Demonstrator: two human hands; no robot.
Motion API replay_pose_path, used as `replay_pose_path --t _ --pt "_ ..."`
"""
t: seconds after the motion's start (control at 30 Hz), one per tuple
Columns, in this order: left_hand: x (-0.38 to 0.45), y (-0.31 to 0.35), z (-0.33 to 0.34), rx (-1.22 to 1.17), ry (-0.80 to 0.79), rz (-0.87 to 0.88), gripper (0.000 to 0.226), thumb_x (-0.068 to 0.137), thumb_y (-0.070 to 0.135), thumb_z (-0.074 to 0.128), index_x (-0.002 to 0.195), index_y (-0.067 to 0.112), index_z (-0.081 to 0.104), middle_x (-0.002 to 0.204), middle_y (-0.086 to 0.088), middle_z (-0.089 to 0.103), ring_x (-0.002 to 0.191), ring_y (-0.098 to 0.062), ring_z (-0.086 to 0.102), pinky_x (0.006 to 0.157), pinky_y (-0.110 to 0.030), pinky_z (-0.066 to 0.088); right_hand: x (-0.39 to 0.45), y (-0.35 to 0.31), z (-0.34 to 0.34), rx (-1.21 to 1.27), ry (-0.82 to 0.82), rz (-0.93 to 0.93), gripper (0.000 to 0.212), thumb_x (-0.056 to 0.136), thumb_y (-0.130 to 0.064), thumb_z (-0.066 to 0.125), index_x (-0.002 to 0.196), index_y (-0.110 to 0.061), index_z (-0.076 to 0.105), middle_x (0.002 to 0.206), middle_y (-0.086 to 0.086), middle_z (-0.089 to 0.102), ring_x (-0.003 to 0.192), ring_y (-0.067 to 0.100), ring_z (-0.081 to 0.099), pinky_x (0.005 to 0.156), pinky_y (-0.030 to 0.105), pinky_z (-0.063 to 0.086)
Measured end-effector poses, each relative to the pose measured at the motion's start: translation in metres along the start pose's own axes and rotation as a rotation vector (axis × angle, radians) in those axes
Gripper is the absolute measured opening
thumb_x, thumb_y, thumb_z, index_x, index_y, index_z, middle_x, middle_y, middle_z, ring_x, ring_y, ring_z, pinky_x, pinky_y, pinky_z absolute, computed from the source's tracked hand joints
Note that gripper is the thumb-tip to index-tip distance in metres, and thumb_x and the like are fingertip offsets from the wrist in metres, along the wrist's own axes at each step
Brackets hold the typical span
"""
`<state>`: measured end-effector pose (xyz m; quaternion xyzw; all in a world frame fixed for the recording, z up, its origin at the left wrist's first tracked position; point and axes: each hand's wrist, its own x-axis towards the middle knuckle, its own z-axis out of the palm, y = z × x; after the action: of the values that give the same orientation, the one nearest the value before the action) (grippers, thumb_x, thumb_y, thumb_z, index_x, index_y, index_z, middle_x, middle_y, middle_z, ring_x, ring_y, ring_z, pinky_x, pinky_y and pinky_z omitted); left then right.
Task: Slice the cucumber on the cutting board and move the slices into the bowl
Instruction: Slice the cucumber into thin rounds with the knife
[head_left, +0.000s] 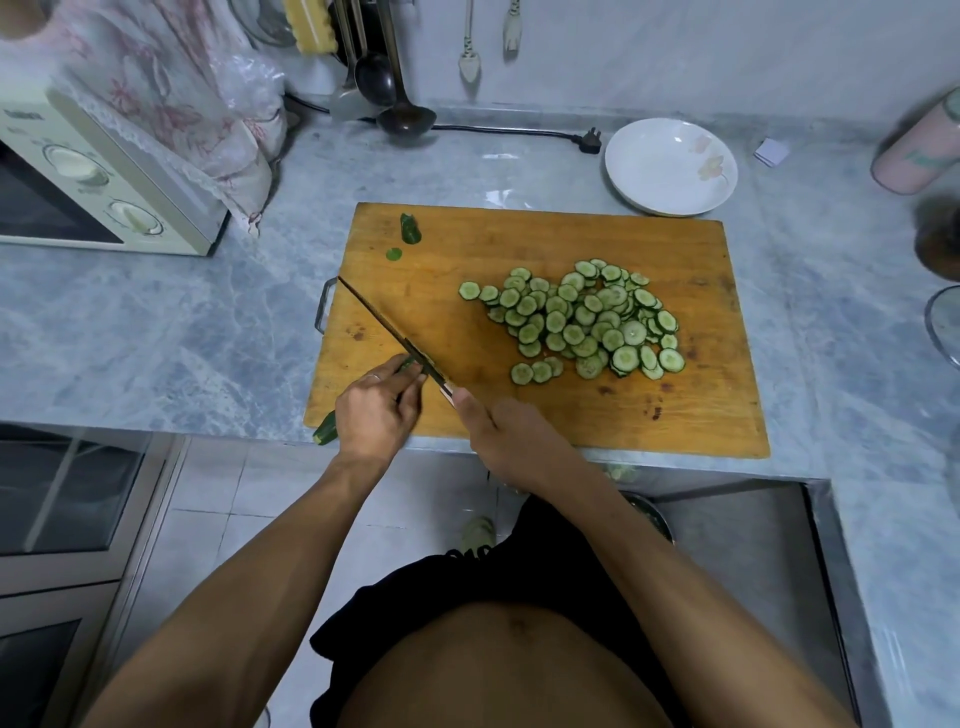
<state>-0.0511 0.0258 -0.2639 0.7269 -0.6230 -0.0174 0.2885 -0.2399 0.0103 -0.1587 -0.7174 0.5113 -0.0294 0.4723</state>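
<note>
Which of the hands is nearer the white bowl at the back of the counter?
Right. The right hand grips the knife handle at the board's near edge, below and left of the white bowl. The left hand holds the cucumber farther left.

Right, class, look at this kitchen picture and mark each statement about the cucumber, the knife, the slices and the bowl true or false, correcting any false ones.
1. The white bowl already holds cucumber slices. False: it is empty; the slices lie heaped on the cutting board.
2. The right hand holds the knife. True.
3. The left hand holds the cucumber at the board's near left corner. True.
4. The bowl stands on the cutting board. False: it stands on the counter beyond the board's far right corner.
5. A cut-off cucumber end lies near the board's far left corner. True.
</note>
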Motion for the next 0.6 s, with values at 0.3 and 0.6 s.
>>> replay_pose_path --t 0.3,0.6 --pt "0.001 0.000 0.001 0.013 -0.011 -0.015 0.036 0.089 0.034 0.047 0.098 0.019 0.079 0.113 -0.002 0.072 0.088 -0.024 0.071 0.064 -0.029 0.054 0.009 -0.001 0.001 0.008 -0.027 0.008 0.068 0.103 -0.057 0.020 0.056 -0.012 0.040 0.055 0.008 0.048 0.051 0.020 0.050 0.044 0.026 0.033" --pt "0.000 -0.002 0.004 0.044 -0.021 0.007 0.034 0.088 0.029 0.048 0.100 0.018 0.078 0.114 -0.004 0.072 0.086 -0.029 0.070 0.060 -0.030 0.052 0.027 -0.008 0.018 0.005 0.007 -0.018 0.064 0.106 -0.047 0.021 0.057 -0.013 0.044 0.059 0.003 0.050 0.065 0.022 0.051 0.061 0.029 0.030"
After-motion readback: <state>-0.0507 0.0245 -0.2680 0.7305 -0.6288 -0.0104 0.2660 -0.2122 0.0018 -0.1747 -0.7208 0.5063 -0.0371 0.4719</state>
